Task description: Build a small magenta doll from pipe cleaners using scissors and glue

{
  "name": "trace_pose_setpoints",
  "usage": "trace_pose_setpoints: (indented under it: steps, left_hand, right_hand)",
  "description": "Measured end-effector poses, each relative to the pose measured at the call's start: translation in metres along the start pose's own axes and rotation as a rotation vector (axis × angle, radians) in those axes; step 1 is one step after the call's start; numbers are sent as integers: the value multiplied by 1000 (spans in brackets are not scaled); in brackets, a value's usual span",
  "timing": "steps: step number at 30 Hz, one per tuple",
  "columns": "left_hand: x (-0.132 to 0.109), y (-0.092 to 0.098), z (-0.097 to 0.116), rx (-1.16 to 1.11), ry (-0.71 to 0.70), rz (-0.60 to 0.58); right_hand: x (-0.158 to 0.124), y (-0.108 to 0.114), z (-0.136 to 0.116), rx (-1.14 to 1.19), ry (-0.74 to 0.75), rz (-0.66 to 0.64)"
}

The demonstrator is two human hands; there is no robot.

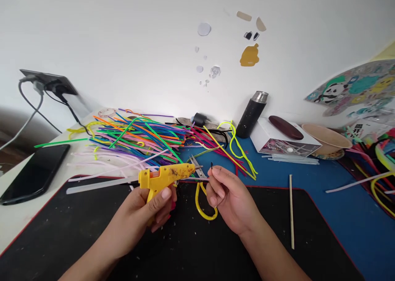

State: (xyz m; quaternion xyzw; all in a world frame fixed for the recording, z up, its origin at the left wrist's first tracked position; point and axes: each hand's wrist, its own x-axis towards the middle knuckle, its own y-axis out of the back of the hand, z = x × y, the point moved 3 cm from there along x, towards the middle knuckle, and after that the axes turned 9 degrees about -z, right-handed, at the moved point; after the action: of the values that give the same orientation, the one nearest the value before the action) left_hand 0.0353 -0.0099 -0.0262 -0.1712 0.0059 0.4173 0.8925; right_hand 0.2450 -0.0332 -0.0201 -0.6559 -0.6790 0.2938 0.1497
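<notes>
My left hand (154,209) is wrapped round the handle of a yellow hot glue gun (168,174), its nozzle pointing right. A translucent glue stick (103,185) sticks out of the gun's back end. Just right of the nozzle tip, my right hand (226,194) pinches a tiny black piece (211,164) between thumb and fingertips; its kind is too small to make out. Nozzle and black piece look slightly apart. Behind and below them lie scissors with yellow handles (206,217), partly hidden by my right hand.
Colourful pipe cleaners (138,135) are heaped at the back. A black phone (35,174) lies at left, below a power strip (49,81) with cables. A thin wooden stick (291,211) rests on the black mat (185,252). A black flask (251,114), white box (285,137) and bowl (327,139) stand back right.
</notes>
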Motion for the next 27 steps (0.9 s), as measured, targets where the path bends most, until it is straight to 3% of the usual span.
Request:
trace_pose_setpoints:
  steps: [27]
  left_hand:
    - [-2, 4, -2, 245, 79, -16]
  right_hand:
    - [-2, -5, 8, 34, -25, -49]
